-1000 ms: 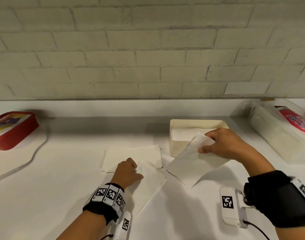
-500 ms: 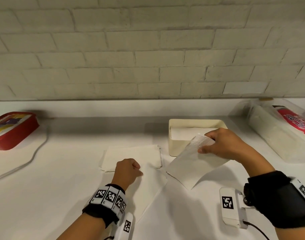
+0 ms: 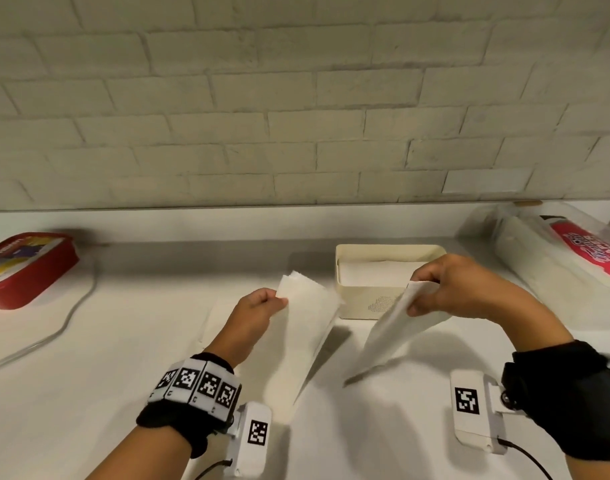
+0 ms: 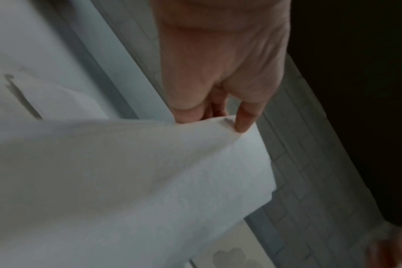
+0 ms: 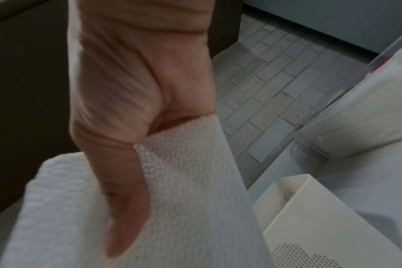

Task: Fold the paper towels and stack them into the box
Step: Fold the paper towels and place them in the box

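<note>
1. Head view: the left hand (image 3: 253, 315) is raised above the white counter (image 3: 88, 393) and pinches the top edge of a paper towel (image 3: 303, 341) between thumb and fingers; the sheet hangs down and toward the camera, its lower end near the counter.
2. Left wrist view shows the same pinch: the fingers (image 4: 243, 117) curl onto the upper corner of the paper towel (image 4: 126, 181), which spreads wide below the hand (image 4: 218, 63).
3. The right hand (image 3: 459, 289) holds a second paper towel (image 3: 393, 334) by its upper end, fingers curled round it, in front of the near wall of the box (image 3: 362, 299).
4. Right wrist view: the thumb (image 5: 124, 199) lies pressed along the embossed sheet (image 5: 190, 190), with the sheet wrapped round it on both sides; the other fingers are hidden behind the paper.
5. The cream box sits at the back of the counter, between the two hands and a little to the right, with a dotted cloud pattern on its front wall. White paper already lies flat inside it.
6. The two sheets hang apart, not touching.
7. At the far left stands a red container (image 3: 26, 268) with a cable (image 3: 54, 334) running beside it; at the far right lies a clear pack with a red label (image 3: 556, 258).
</note>
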The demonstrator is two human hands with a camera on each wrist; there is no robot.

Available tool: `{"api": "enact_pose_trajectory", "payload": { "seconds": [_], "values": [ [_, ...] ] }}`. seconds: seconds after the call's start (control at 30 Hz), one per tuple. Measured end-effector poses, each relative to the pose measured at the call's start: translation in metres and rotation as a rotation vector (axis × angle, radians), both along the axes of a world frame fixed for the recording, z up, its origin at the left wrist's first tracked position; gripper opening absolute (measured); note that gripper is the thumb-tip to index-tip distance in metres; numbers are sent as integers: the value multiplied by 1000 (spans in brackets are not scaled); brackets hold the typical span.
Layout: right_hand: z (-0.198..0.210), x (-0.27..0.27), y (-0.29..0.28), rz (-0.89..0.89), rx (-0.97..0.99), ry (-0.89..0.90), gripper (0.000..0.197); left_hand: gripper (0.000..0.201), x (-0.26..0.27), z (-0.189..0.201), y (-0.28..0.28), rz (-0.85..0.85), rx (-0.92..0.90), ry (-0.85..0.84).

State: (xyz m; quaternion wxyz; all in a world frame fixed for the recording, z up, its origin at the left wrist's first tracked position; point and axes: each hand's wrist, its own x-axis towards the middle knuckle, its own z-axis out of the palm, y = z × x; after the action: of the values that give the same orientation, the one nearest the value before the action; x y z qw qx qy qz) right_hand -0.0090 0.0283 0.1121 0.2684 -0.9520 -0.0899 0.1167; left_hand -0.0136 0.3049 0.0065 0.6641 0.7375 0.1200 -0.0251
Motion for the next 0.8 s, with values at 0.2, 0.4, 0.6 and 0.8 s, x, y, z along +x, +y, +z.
{"api": "enact_pose_trajectory", "payload": {
  "seconds": [0.2,0.4,0.6,0.8],
  "values": [
    [16,-3,-5,58,29,4,20,32,8,23,1,70,-403,-9],
    [32,-7,3,146,16,-28,15,12,12,43,-17,53,-411,-93],
    [40,-6,29,189,28,-140,17,31,11,54,-48,-41,-224,-115],
    [30,11,45,112,93,-253,23,27,1,68,-72,-215,-170,-166]
  ]
}}
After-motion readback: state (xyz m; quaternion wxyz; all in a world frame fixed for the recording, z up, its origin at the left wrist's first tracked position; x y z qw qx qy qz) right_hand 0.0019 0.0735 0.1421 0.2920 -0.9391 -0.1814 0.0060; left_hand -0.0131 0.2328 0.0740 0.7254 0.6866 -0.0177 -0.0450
